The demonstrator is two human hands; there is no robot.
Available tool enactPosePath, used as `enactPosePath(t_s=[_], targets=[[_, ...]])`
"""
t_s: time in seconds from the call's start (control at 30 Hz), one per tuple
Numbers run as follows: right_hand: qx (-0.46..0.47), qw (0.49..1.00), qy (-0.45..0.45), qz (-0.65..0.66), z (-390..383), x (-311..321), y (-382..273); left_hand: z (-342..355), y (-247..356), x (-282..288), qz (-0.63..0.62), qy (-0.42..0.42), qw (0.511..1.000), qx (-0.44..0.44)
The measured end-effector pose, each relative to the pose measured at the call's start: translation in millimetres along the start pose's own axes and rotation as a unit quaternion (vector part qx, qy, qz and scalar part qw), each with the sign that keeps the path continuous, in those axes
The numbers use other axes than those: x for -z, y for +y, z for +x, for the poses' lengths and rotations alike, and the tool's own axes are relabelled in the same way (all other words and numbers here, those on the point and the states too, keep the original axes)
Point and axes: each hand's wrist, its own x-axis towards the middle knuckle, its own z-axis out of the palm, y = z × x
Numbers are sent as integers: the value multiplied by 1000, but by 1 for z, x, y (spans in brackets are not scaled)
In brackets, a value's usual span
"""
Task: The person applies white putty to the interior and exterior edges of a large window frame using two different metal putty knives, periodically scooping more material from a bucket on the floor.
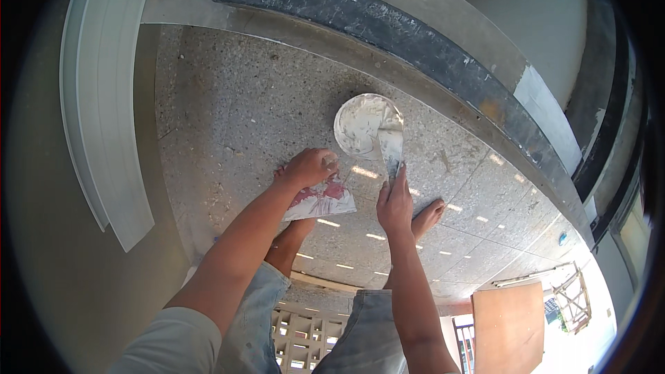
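Note:
My right hand is closed on the handle of a putty knife, its broad blade smeared white. That blade reaches over the rim of a round bucket of white putty standing on the floor. To the left and nearer, my left hand grips a flat plasterer's board with curled fingers. White and dark red smears cover the board's face. The left fingers partly hide how the board is held.
Speckled stone floor lies around my bare feet. A grey ledge with a dark band curves across the far side. White panelling stands at left. At lower right are a brown board and a wooden frame.

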Motion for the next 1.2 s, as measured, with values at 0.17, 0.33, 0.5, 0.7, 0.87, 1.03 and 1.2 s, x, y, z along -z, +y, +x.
enactPosePath(t_s=[0.17, 0.33, 0.5, 0.7, 0.87, 1.03, 1.2], targets=[[25, 992, -109, -53, 45, 26, -41, 18, 1, -25, 15, 12, 997, 80], [7, 979, -160, -129, 77, 10, -49, 30, 24, -44, -34, -3, 993, 116], [-49, 955, -261, -130, 88, 7, -76, 28, 18, -54, -81, 31, 987, 135], [-60, 962, -254, -82, 94, 2, -71, 33, 32, -50, -101, 4, 984, 150], [-36, 957, -272, -98, 103, 19, -66, 33, 45, -58, -95, 56, 978, 177], [-142, 923, -298, 199, 89, 93, -54, 7, 34, -46, -98, 40, 977, 185], [-221, 742, -338, 536, 31, 160, -22, -26, 36, -23, -406, -29, 896, 179]])
